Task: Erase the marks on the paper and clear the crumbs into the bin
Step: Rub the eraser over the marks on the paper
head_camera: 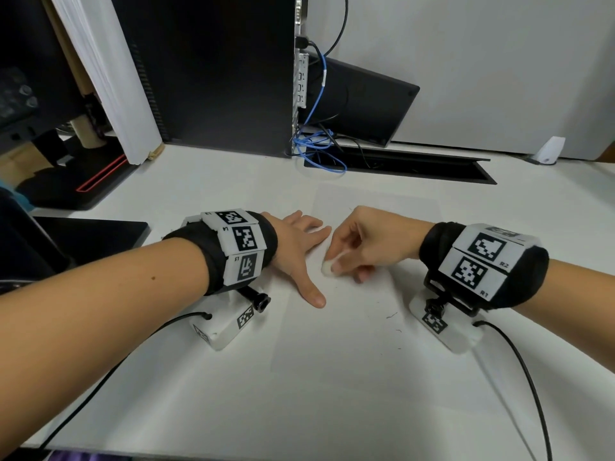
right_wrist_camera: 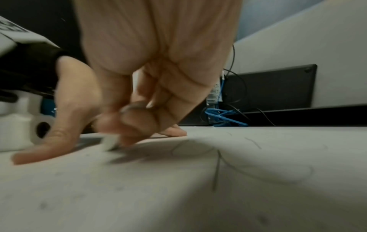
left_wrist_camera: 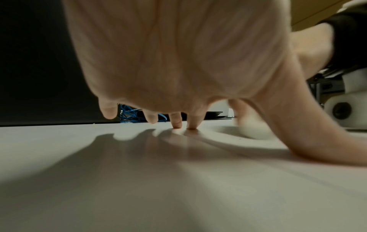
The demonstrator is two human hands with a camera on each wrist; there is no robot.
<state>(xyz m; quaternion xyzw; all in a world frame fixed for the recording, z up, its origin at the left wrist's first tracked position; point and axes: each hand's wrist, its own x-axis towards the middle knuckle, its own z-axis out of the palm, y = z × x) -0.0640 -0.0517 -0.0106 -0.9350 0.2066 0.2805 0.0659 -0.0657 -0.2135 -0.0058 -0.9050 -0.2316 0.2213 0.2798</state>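
Note:
A white sheet of paper (head_camera: pixel 349 334) lies flat on the white desk, reaching from the cable slot toward me. My left hand (head_camera: pixel 299 247) lies spread, fingers straight, pressing on the paper's left edge; its fingertips (left_wrist_camera: pixel 176 124) touch the surface. My right hand (head_camera: pixel 349 251) pinches a small white eraser (head_camera: pixel 327 268) and holds it against the paper just right of the left thumb. The eraser (right_wrist_camera: pixel 110 143) looks blurred in the right wrist view. Faint pencil lines (right_wrist_camera: pixel 217 166) cross the paper close to that wrist. A few dark crumbs (head_camera: pixel 392 316) lie on the sheet. No bin is in view.
A black computer tower (head_camera: pixel 216 71) stands at the back, with blue cables (head_camera: pixel 319 148) running into a desk slot (head_camera: pixel 399 166). A monitor foot (head_camera: pixel 76 191) sits at the left, a black pad (head_camera: pixel 93 237) beside my left forearm. Wrist-camera cables trail toward me.

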